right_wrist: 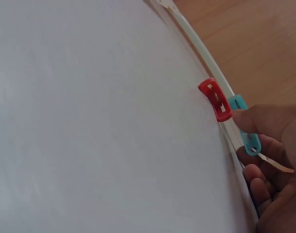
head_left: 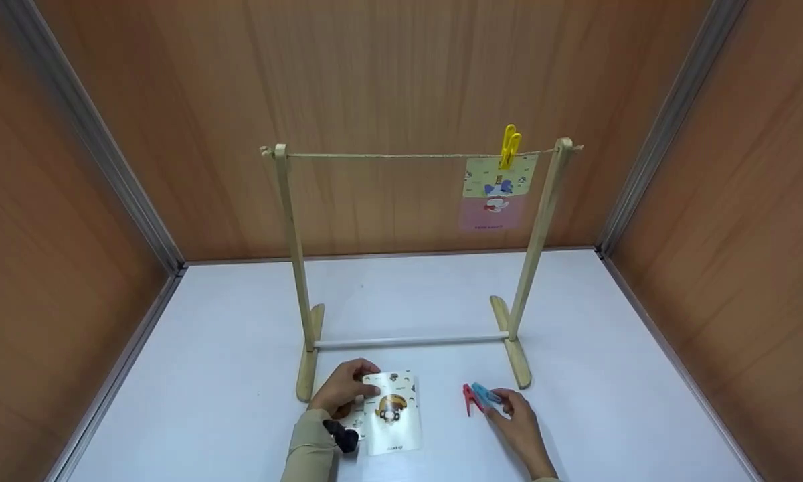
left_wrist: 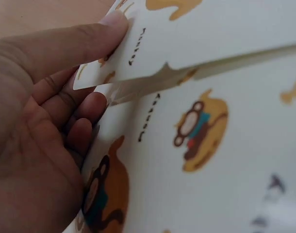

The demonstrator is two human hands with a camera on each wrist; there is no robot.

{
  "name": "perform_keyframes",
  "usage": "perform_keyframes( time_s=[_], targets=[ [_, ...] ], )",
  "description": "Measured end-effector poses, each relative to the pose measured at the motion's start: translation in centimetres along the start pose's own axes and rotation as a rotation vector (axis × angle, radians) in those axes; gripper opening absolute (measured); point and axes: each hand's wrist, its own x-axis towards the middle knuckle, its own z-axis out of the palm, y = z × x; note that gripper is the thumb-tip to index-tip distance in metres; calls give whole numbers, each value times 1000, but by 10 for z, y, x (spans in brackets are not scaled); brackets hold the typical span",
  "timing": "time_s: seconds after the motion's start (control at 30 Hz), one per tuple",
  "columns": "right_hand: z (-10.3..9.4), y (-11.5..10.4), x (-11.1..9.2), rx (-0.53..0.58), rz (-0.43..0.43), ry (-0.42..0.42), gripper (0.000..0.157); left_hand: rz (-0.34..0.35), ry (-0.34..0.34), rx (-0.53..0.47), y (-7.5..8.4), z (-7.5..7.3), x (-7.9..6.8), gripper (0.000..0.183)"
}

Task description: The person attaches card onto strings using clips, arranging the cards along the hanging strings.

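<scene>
Between its thumb and fingers my left hand pinches the upper left edge of a white card printed with a brown animal and small lettering. Part of a second white card shows beneath the hand, overlapped by the first; the left wrist view has monkey figures on the lower card. To the right, my right hand holds a blue clothespin between thumb and fingers. Close beside it is a red clothespin, also seen in the right wrist view next to the thumb.
Behind the hands stands a wooden rack with a rope strung across the top. A yellow clothespin fixes a yellow and pink card to the rope's right end. Wooden panels enclose the white table.
</scene>
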Motion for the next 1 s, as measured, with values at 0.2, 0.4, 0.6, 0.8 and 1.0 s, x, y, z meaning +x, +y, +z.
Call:
perform_keyframes(
  time_s=[0.2, 0.4, 0.6, 0.8, 1.0],
  targets=[
    [0, -3, 0, 69, 26, 37, 38, 19, 44, 7, -1, 4, 0, 35],
    [-3, -7, 4, 166, 117, 80, 42, 30, 75, 36, 1, 8, 1, 32],
    [-5, -9, 3, 277, 230, 105, 45, 13, 80, 88, 7, 11, -1, 30],
    [-7, -13, 5, 320, 271, 84, 45, -8, 84, 102, 17, 12, -3, 30],
    [-7, -17, 6, 321, 277, 54, 49, 31, 71, 81, 24, 12, -1, 30]
  ],
)
